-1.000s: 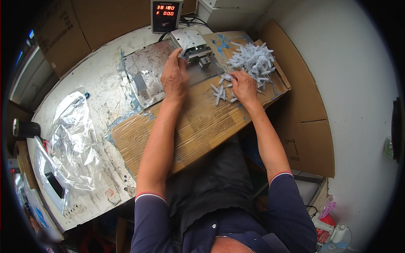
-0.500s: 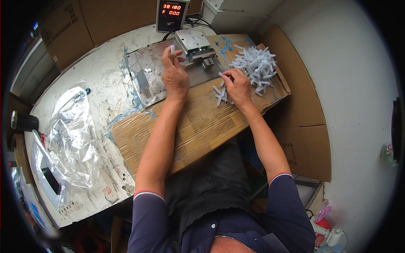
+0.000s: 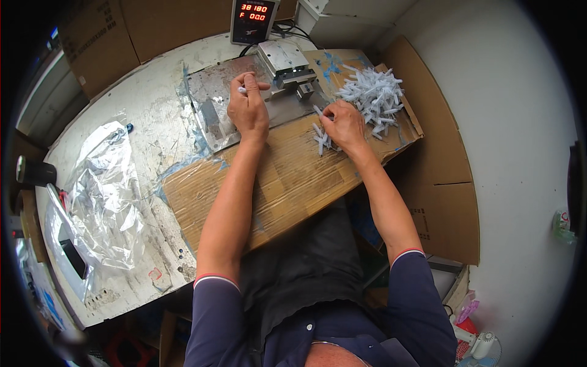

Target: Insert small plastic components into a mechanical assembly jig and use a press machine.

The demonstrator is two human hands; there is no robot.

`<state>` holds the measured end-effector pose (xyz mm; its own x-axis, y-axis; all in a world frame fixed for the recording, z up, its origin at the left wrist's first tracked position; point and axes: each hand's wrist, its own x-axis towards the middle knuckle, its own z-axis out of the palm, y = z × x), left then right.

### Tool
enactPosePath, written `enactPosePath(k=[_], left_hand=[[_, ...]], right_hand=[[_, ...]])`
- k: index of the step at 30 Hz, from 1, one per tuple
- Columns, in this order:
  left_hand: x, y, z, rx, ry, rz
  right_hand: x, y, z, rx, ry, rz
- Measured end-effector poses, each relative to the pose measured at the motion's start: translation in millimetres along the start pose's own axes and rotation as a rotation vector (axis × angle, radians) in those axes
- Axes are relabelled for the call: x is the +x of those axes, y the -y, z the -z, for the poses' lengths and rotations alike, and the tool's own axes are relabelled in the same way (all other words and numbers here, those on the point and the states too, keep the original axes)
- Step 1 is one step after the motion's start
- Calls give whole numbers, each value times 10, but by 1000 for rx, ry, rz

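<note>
My left hand (image 3: pixel 247 109) rests over a metal plate (image 3: pixel 211 104) and pinches a small white plastic piece (image 3: pixel 242 90) between thumb and fingers, just left of a small metal fixture block (image 3: pixel 285 64). My right hand (image 3: pixel 342 124) lies on the cardboard sheet (image 3: pixel 287 177) with its fingers closed on one of a few white plastic pieces (image 3: pixel 320 136) lined up there. A heap of the same white pieces (image 3: pixel 372 93) sits just right of that hand.
A box with a red digital display (image 3: pixel 253 18) stands behind the fixture. Crumpled clear plastic bags (image 3: pixel 101 196) lie at the left on the worn white bench (image 3: pixel 140 122). Cardboard panels (image 3: pixel 440 177) lean at the right by the wall.
My left hand has drawn back from the fixture to the left with a white piece in its fingers. My right hand shifted slightly left from the heap to the few lined-up pieces.
</note>
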<state>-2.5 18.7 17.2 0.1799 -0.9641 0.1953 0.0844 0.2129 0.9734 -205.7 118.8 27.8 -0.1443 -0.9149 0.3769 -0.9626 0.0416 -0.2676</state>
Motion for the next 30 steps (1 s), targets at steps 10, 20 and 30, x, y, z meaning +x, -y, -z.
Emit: enactPosePath(k=[10,20,30], left_hand=[[48,147,-4,100,-16,-83],[40,127,-26,174,-128,-189],[71,288,-32,302,-120,-235]], right_hand=[[167,343,-136,157,59,-134],[397,508,-432,187,-39,-374],[328,612,-506,270,-126,-441]])
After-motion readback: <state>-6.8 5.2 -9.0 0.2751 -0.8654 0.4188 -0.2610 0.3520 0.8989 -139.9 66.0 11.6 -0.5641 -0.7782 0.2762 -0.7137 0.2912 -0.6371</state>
